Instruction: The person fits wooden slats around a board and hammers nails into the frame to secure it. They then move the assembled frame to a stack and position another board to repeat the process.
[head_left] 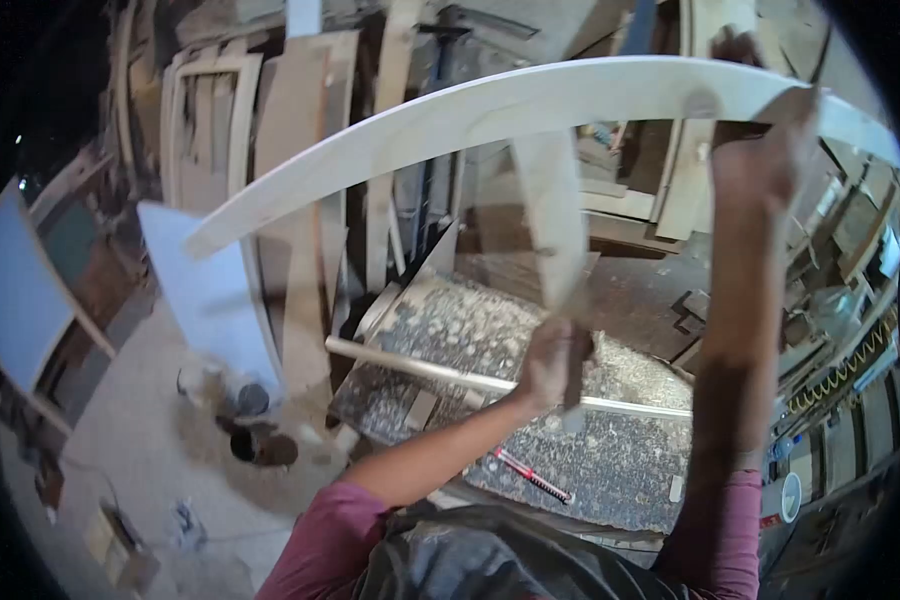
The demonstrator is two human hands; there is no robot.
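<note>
My right hand (767, 160), blurred by motion, is closed on a long pale board (450, 117) raised high across the view, bowed into an arc. My left hand (554, 362) is closed in front of me, above the workbench (610, 455). It grips a pale wooden slat (552, 205), smeared by motion, which extends away from me beneath the arched board. On the bench, a thin light strip (420, 367) runs crosswise and passes under my left hand. Nearer to me lies a slim red and dark tool (533, 475), whose kind I cannot make out.
Boards and frames (300, 130) lean upright behind the bench. To the left stand a bluish-white panel (210, 290) and another panel (20, 285). Small containers (253, 400) sit on the floor. A yellow coiled hose (840, 370) and a white cup (790, 495) are at right.
</note>
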